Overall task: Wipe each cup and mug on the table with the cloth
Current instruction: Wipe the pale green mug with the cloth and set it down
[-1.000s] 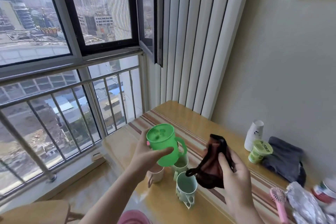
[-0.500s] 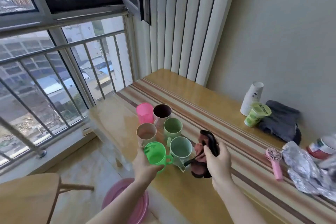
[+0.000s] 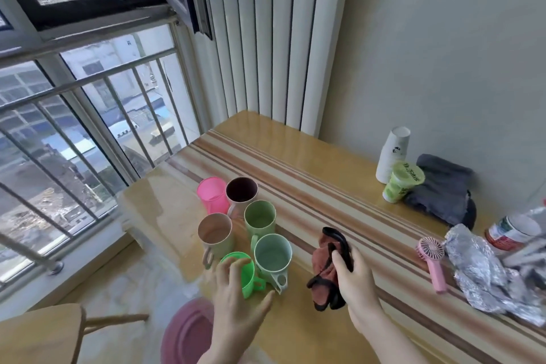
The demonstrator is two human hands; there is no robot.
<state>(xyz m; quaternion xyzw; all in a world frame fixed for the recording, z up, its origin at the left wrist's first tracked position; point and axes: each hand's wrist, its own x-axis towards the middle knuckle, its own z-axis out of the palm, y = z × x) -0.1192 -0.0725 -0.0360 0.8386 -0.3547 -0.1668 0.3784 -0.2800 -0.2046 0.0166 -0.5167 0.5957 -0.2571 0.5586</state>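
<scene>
Several cups and mugs stand grouped at the table's near-left corner: a pink cup (image 3: 211, 193), a dark-inside mug (image 3: 241, 190), a light green mug (image 3: 260, 217), a beige mug (image 3: 215, 233), a pale teal mug (image 3: 273, 254) and a bright green mug (image 3: 247, 274). The bright green mug stands on the table. My left hand (image 3: 236, 301) hovers just in front of it, fingers spread, fingertips near its rim. To the right of the mugs, my right hand (image 3: 354, 278) grips a reddish-brown cloth (image 3: 322, 269) with black trim, held just above the table.
The wooden table (image 3: 310, 156) has a striped runner. At its right are stacked white paper cups (image 3: 393, 154), a green drink cup (image 3: 401, 182), a dark grey cloth (image 3: 443, 186), a pink hand fan (image 3: 431, 260), crumpled foil (image 3: 487, 272) and a jar (image 3: 514, 230). A pink round item (image 3: 186, 334) and a wooden chair (image 3: 38, 334) sit below left.
My left hand brought the bright green mug down, set it beside the pale teal mug and opened off it. My right hand lowered the cloth toward the table.
</scene>
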